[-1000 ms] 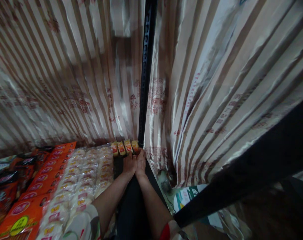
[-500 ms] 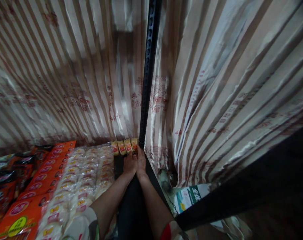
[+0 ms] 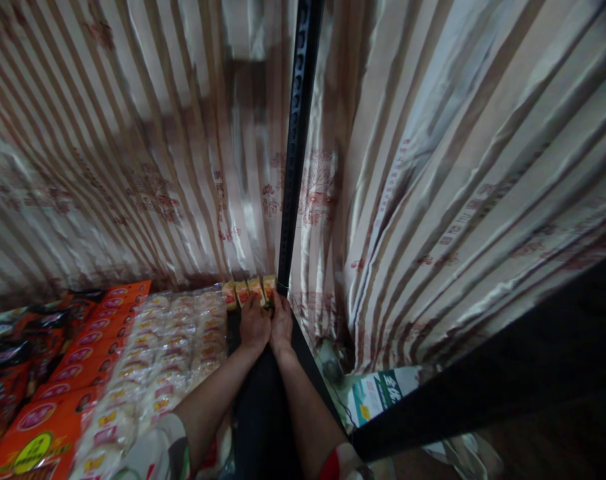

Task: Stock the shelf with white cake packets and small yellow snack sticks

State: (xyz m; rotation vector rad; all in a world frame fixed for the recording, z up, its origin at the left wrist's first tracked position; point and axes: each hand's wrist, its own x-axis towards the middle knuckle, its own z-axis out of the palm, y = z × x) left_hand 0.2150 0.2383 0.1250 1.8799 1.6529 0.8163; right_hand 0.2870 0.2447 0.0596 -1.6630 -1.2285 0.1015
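Observation:
Several small yellow packets (image 3: 241,293) with red print stand side by side at the back corner of the black shelf (image 3: 257,427). My left hand (image 3: 255,325) has its fingers bent against the packets near the right end of this row. Close beside it, my right hand (image 3: 281,323) presses its fingers around the right side of the end packet (image 3: 269,285), next to the post. Both hands nearly touch each other, and they partly hide the fronts of the packets. Dim light leaves the fingertips hard to make out.
Left of my arms lie rows of clear-wrapped round pale cakes (image 3: 170,353), then orange snack packs (image 3: 65,393) and dark packs (image 3: 43,333). A black slotted post (image 3: 295,133) rises at the corner. Striped curtains (image 3: 157,133) hang behind. A green-and-white package (image 3: 377,397) lies low on the right.
My left hand has shifted slightly left and its fingers now bend over the packets. The right hand's fingers have curled more at the end packet. The shelf goods stay put.

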